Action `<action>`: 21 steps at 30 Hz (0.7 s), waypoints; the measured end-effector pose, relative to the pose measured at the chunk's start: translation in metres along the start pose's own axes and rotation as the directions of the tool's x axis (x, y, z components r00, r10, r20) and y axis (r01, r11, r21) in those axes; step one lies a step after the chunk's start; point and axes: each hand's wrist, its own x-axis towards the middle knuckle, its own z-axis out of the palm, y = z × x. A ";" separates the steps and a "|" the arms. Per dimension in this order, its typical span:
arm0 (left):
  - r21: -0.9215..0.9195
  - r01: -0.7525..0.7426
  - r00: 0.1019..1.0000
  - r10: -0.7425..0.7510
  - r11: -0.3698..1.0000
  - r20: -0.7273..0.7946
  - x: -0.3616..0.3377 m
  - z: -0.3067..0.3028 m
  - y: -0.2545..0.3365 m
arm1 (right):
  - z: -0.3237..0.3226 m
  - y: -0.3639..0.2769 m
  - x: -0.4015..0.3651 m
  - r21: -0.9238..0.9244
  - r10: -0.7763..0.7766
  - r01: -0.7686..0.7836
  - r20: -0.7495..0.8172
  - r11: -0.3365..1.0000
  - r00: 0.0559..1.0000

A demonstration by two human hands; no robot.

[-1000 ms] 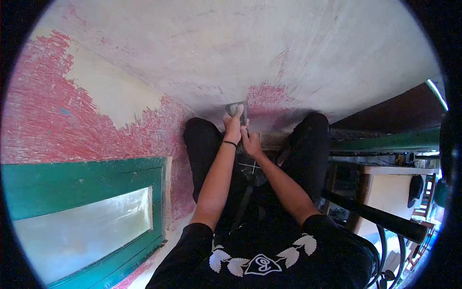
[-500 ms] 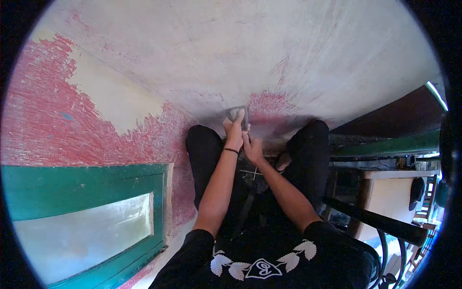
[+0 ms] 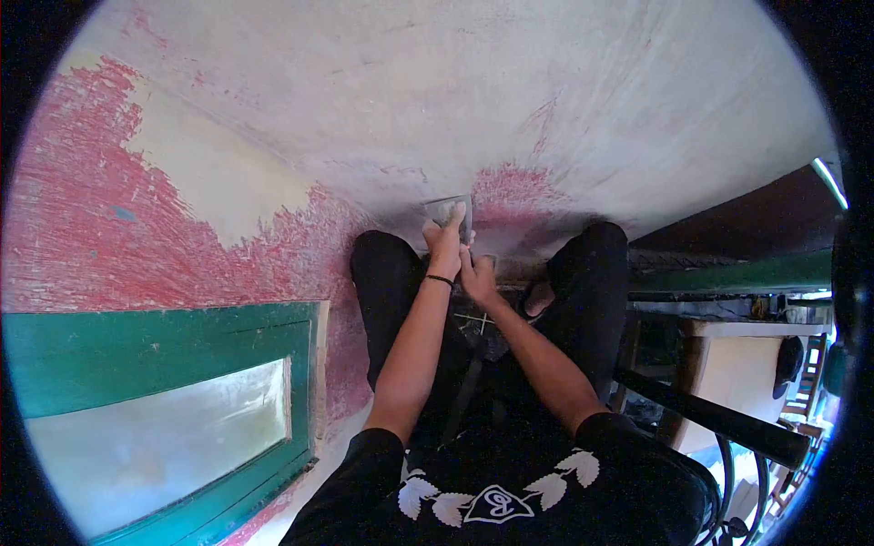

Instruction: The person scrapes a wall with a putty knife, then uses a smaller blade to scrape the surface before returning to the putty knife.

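Note:
A flat grey scraper blade [image 3: 467,207] lies against the lower part of the wall [image 3: 410,82], just left of a patch of red paint [image 3: 514,187]. My left hand [image 3: 444,238], with a dark band at the wrist, presses on the blade, its fingers closed on the tool. Close beside it on the right, my right hand [image 3: 478,275] is wrapped round the tool's lower end, which is mostly hidden in the fist. The two hands nearly touch between my knees.
Red paint [image 3: 82,209] covers the wall at left above a green window frame [image 3: 146,350]. On the right are a black metal armrest [image 3: 719,419], a light panel with a wooden edge [image 3: 742,373] and a green beam [image 3: 737,276]. My knees flank the hands.
The blade and my left hand have shifted very slightly up the wall, with more of the blade's upper edge showing. My right hand stays low on the tool.

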 end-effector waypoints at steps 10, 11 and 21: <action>-0.141 -0.014 1.000 0.017 0.990 0.025 0.003 0.006 0.011 | -0.010 -0.023 0.009 -0.078 -0.231 0.222 -0.146 0.972 0.962; -0.178 -0.013 0.998 0.023 0.984 0.054 0.006 0.007 0.020 | -0.018 -0.034 0.012 -0.030 -0.179 0.177 -0.093 0.984 0.979; -0.077 0.077 0.995 -0.081 0.994 -0.051 -0.003 0.007 -0.004 | -0.005 0.009 -0.020 -0.061 -0.280 0.274 -0.152 0.960 0.948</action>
